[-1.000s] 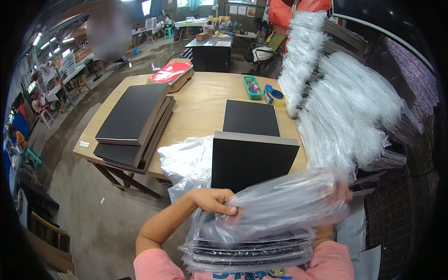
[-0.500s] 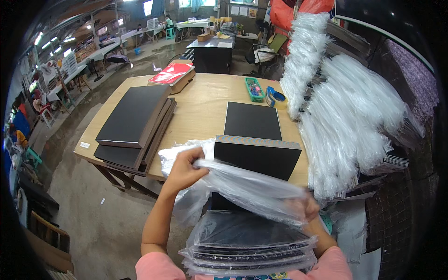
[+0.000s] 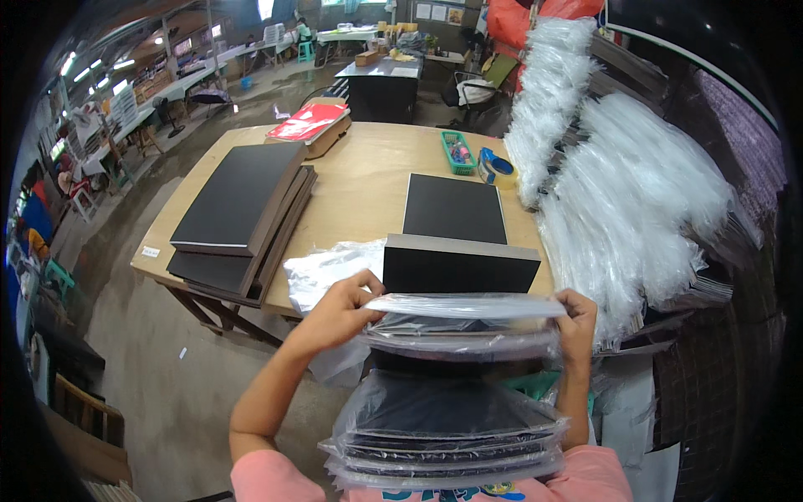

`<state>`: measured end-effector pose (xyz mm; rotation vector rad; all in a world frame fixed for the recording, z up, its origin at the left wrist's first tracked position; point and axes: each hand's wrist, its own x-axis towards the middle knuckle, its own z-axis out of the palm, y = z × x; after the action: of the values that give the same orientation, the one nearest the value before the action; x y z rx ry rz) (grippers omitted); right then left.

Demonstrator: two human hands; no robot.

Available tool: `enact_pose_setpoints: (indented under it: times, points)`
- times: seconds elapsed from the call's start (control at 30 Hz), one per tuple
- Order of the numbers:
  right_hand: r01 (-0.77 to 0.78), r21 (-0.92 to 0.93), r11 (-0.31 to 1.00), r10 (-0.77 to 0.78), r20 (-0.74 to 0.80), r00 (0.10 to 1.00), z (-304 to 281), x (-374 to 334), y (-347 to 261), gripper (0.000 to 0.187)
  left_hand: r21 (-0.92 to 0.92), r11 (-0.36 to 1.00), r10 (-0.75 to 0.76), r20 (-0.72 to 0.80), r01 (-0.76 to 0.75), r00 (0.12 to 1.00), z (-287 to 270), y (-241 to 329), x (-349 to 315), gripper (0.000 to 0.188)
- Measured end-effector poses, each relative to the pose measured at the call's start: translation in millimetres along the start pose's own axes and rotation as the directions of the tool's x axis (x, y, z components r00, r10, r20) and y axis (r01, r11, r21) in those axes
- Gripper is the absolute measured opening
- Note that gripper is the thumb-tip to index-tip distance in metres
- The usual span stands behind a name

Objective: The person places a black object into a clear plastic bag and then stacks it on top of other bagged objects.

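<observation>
A clear plastic sleeve (image 3: pixel 465 308) is stretched level between my two hands. My left hand (image 3: pixel 341 311) pinches one end of its upper edge, and my right hand (image 3: pixel 577 322) grips the other end. The sleeve hangs over the near table edge; blur hides whether anything is inside it. Just beyond it a black board or stack of boards (image 3: pixel 460 266) stands on its edge, with a pale strip along the top. Behind that lies a flat black board (image 3: pixel 456 209). Close to my body is a stack of black boards in clear plastic (image 3: pixel 452 418).
Black boards (image 3: pixel 238 197) are stacked on the table's left. A red-topped pile (image 3: pixel 309 122), green basket (image 3: pixel 457 153) and tape dispenser (image 3: pixel 497 169) sit farther back. Heaped plastic-wrapped packs (image 3: pixel 627 217) border the right side. White plastic (image 3: pixel 330 272) lies near my left hand.
My right hand has risen beside the sleeve's right end, pulling it from slanted to level and taut. My left hand has shifted slightly right.
</observation>
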<state>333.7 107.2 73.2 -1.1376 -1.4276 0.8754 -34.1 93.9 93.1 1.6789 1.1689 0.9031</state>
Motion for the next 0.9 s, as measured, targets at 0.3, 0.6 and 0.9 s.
enact_pose_setpoints:
  times: [0.3, 0.6, 0.9]
  points:
    - [0.456, -0.519, 0.723, -0.631, -0.225, 0.743, 12, -11, -29, 0.016, 0.723, 0.548, 0.810, -0.334, -0.420, 0.482, 17, 16, 0, 0.049]
    - [0.387, -0.638, 0.666, -0.553, -0.074, 0.830, 22, 11, 18, 0.048, 0.868, 0.492, 0.580, -0.271, -0.065, 0.768, 30, 1, 25, 0.068]
    - [0.531, -0.720, 0.447, -0.741, 0.035, 0.671, 14, -21, 68, 0.054, 0.943, 0.274, 0.787, -0.106, -0.190, 0.608, 37, -33, -7, 0.062]
